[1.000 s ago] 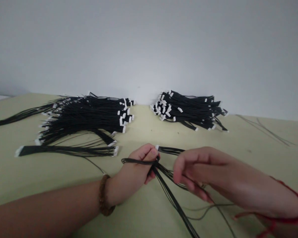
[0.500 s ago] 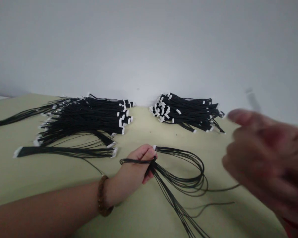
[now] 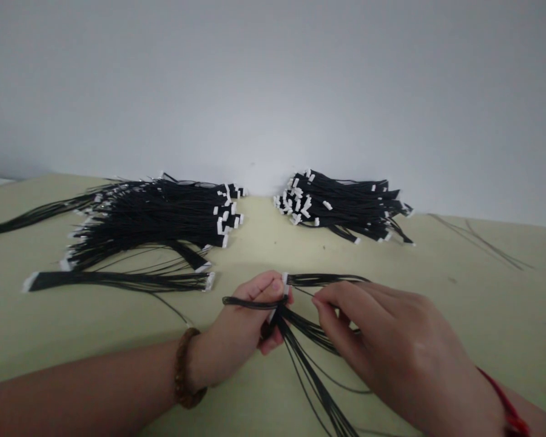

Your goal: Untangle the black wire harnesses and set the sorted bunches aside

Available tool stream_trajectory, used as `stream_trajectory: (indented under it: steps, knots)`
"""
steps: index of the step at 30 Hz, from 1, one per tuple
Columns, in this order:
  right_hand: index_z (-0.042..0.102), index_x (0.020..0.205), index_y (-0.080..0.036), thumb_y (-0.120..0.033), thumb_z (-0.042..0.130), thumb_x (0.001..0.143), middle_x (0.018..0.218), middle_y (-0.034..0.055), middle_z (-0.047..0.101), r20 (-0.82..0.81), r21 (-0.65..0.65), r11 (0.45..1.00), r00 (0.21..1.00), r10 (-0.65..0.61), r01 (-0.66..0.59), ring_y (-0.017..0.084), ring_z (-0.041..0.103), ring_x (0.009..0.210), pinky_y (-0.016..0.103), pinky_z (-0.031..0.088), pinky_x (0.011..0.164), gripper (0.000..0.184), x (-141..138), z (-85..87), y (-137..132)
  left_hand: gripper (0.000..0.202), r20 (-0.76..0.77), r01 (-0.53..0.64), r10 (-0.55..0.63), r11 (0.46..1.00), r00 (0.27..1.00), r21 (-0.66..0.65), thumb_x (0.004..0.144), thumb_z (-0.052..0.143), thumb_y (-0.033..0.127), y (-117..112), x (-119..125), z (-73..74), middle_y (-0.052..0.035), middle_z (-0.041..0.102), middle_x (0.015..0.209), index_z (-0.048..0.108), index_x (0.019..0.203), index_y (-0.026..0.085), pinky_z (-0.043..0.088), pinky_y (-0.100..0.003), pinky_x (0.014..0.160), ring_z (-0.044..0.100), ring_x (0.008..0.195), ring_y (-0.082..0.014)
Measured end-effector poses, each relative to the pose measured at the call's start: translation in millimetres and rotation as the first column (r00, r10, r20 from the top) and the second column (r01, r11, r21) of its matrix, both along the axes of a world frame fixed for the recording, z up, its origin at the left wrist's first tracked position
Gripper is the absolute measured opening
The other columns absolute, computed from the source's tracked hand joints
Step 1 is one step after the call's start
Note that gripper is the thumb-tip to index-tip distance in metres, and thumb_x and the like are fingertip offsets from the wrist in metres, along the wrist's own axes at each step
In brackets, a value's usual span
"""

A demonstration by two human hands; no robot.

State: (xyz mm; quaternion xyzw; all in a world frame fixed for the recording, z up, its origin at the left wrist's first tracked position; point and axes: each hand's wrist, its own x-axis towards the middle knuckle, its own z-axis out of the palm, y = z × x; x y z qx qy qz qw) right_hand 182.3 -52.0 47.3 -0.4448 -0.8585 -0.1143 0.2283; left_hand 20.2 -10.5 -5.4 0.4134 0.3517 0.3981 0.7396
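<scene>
Head view: wires (image 3: 307,328) held over a yellowish table (image 3: 236,403), grey wall (image 3: 273,91) behind.

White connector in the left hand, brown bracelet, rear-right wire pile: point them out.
White connector (image 3: 285,283): head view, exposed upper end.
Brown bracelet (image 3: 181,369): head view, middle of visible band.
Rear-right wire pile (image 3: 350,203): head view, black wires mid-pile.

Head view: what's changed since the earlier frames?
Right hand was off to the right, clear of the wires, half a second ago; it has come back left toward the white connector, apparently pinching a thin wire. Left hand still holds the connector and black wire bundle. Unmoved: left pile, right pile, lone harness.
</scene>
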Motion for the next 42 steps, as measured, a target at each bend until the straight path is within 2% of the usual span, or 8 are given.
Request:
stream_trajectory:
  steps: [11, 17, 21, 28, 31, 35, 38, 42]
  knots:
    - [0.055, 0.079, -0.016, -0.018, 0.048, 0.083, 0.061, -0.0019, 0.052, -0.017, 0.054, 0.998, 0.999, 0.034, -0.033, 0.009, 0.046, 0.053, 0.026, 0.029, 0.051, 0.008, -0.6, -1.4, 2.8, 0.026, -0.046, 0.047, -0.044, 0.997, 0.998, 0.068, 0.079, 0.050, 0.043, 0.6, -2.4, -4.0, 0.0059, 0.044, 0.055, 0.047, 0.073, 0.017, 0.027, -0.011, 0.029, 0.039, 0.034, -0.0017]
    - [0.053, 0.077, -0.016, -0.012, 0.050, 0.080, 0.060, -0.0026, 0.050, 0.018, 0.071, 0.996, 0.999, 0.049, -0.050, 0.010, 0.044, 0.051, 0.027, 0.026, 0.050, 0.006, -2.6, -5.2, 2.5, 0.033, -0.251, 0.092, -0.019, 0.955, 0.968, 0.283, 0.082, 0.042, 0.048, -1.2, -3.5, -7.6, 0.0063, 0.041, 0.053, 0.045, 0.073, 0.017, 0.024, -0.010, 0.030, 0.037, 0.036, -0.0015]
    - [0.048, 0.070, -0.017, -0.009, 0.052, 0.077, 0.058, -0.0033, 0.047, 0.031, 0.045, 0.997, 0.998, 0.063, -0.064, 0.011, 0.041, 0.051, 0.028, 0.024, 0.050, 0.012, -3.7, -8.3, 2.2, 0.034, -0.323, 0.145, -0.039, 0.940, 0.945, 0.309, 0.083, 0.039, 0.048, -1.5, -3.8, -6.4, 0.0070, 0.039, 0.047, 0.044, 0.072, 0.016, 0.023, -0.011, 0.030, 0.034, 0.035, -0.0018]
    - [0.053, 0.074, -0.020, -0.025, 0.048, 0.083, 0.066, -0.0013, 0.053, 0.035, 0.104, 0.994, 0.999, -0.040, 0.037, 0.013, 0.048, 0.058, 0.027, 0.028, 0.053, 0.012, 0.9, 13.5, -9.4, 0.033, -0.304, 0.042, 0.055, 0.952, 0.951, 0.304, 0.083, 0.041, 0.048, 3.0, -2.6, -6.7, 0.0069, 0.040, 0.051, 0.046, 0.073, 0.017, 0.027, -0.011, 0.033, 0.037, 0.039, -0.0023]
    - [0.049, 0.064, -0.021, -0.023, 0.048, 0.081, 0.057, -0.0040, 0.051, 0.026, -0.102, 0.995, 1.000, 0.008, -0.005, 0.011, 0.045, 0.049, 0.026, 0.026, 0.047, 0.017, -3.8, 12.9, -17.1, 0.034, -0.306, 0.033, 0.064, 0.953, 0.950, 0.301, 0.083, 0.041, 0.048, 3.4, -1.7, -6.6, 0.0071, 0.038, 0.051, 0.046, 0.072, 0.016, 0.026, -0.011, 0.033, 0.036, 0.038, -0.0020]
    - [0.053, 0.064, -0.022, -0.022, 0.049, 0.078, 0.059, -0.0033, 0.056, 0.057, -0.388, 0.914, 0.993, -0.108, 0.122, 0.012, 0.048, 0.049, 0.026, 0.025, 0.048, 0.014, -16.0, -3.6, -15.2, 0.034, -0.315, 0.064, 0.035, 0.953, 0.949, 0.297, 0.083, 0.041, 0.048, 2.3, -1.4, -4.8, 0.0069, 0.038, 0.052, 0.045, 0.071, 0.016, 0.026, -0.011, 0.034, 0.036, 0.039, -0.0017]
    - [0.054, 0.065, -0.022, -0.022, 0.044, 0.080, 0.064, -0.0025, 0.058, 0.040, -0.487, 0.862, 0.990, -0.139, 0.141, 0.013, 0.049, 0.055, 0.027, 0.028, 0.054, 0.018, -21.1, -10.4, -6.8, 0.034, -0.328, 0.082, 0.028, 0.944, 0.944, 0.319, 0.083, 0.041, 0.047, 2.1, -1.7, -4.9, 0.0066, 0.039, 0.052, 0.045, 0.072, 0.016, 0.026, -0.011, 0.034, 0.037, 0.040, -0.0019]
    - [0.053, 0.063, -0.020, -0.023, 0.040, 0.084, 0.066, -0.0024, 0.058, 0.021, -0.522, 0.846, 0.993, -0.116, 0.110, 0.011, 0.048, 0.056, 0.026, 0.029, 0.055, 0.025, -19.8, -6.9, -0.6, 0.035, -0.330, 0.089, 0.022, 0.944, 0.944, 0.318, 0.083, 0.040, 0.049, 2.7, -1.8, -6.3, 0.0065, 0.039, 0.051, 0.046, 0.073, 0.016, 0.025, -0.011, 0.035, 0.036, 0.041, -0.0023]
